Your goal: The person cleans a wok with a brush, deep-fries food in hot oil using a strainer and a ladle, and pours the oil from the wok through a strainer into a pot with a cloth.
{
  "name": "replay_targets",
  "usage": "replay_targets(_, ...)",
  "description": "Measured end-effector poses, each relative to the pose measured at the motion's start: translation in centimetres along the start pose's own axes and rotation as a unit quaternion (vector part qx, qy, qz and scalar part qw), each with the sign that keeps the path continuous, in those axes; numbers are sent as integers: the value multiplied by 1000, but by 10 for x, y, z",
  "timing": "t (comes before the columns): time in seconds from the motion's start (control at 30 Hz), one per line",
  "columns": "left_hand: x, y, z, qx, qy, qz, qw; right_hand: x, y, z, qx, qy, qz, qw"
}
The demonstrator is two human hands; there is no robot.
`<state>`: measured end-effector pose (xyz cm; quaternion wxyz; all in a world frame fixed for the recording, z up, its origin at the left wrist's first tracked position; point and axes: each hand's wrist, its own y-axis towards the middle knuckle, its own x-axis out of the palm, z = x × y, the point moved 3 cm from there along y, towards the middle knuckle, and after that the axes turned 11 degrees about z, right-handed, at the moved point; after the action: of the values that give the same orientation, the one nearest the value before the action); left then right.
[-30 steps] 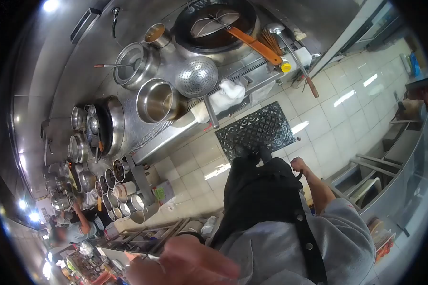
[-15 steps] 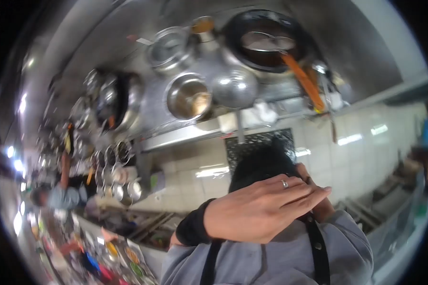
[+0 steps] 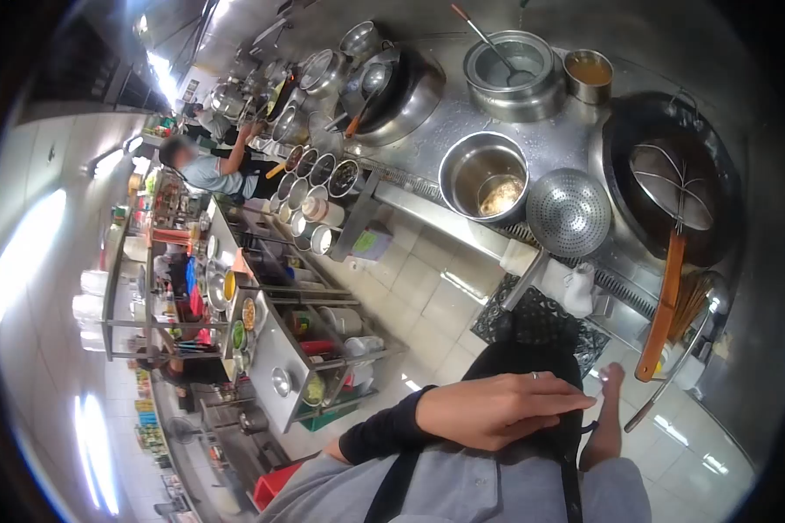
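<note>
My left hand [image 3: 501, 410], with a ring and a black wrist sleeve, is held flat in front of my grey shirt and black apron. Its fingers are stretched out and it holds nothing I can see. Lower right, my right hand [image 3: 612, 379] hangs beside the apron with its fingers curled; what is in them, if anything, is too small to make out. Beyond it lies a mesh strainer [image 3: 672, 187] with a wooden handle, resting across a dark wok [image 3: 619, 139]. A perforated skimmer [image 3: 569, 213] and a steel pot [image 3: 462, 174] sit left of the wok.
Along the steel stove stand a round pot with a ladle [image 3: 515, 70] and an orange-filled container [image 3: 589, 71]. A white cloth [image 3: 576, 292] lies at its edge. Several seasoning pots [image 3: 318, 170] sit further left. A co-worker [image 3: 205, 170] stands beyond, and a shelved prep table [image 3: 279, 375] is at left.
My view has swung left, so the stove items appear further right and the prep area shows more. My right hand has moved away from the left one, down to my side.
</note>
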<state>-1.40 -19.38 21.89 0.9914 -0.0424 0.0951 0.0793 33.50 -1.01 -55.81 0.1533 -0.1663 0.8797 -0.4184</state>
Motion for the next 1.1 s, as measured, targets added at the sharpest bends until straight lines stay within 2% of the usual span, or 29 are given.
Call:
replay_targets(0.03, 5, 5, -2, 0, -4, -2, 1000, 3, -24, -26, 45, 182, 81, 979)
replay_targets(0.1, 12, 15, -4, 13, -16, 8, 1000, -25, 28, -12, 11, 369, 13, 929)
replay_targets(0.2, 15, 29, -7, 3, -20, 34, 999, -35, 13, -67, 30, 350, 61, 934)
replay_targets(0.37, 24, 39, -19, -25, -45, 63, 997, -44, 20, -94, 38, 302, 69, 950)
replay_targets(0.8, 25, 50, -55, -66, -43, 108, 991, -64, -1, -50, 120, 158, 70, 978)
replay_targets(1.1, 39, 57, -53, -61, -28, 84, 994, -45, 12, -67, 107, 139, 42, 984)
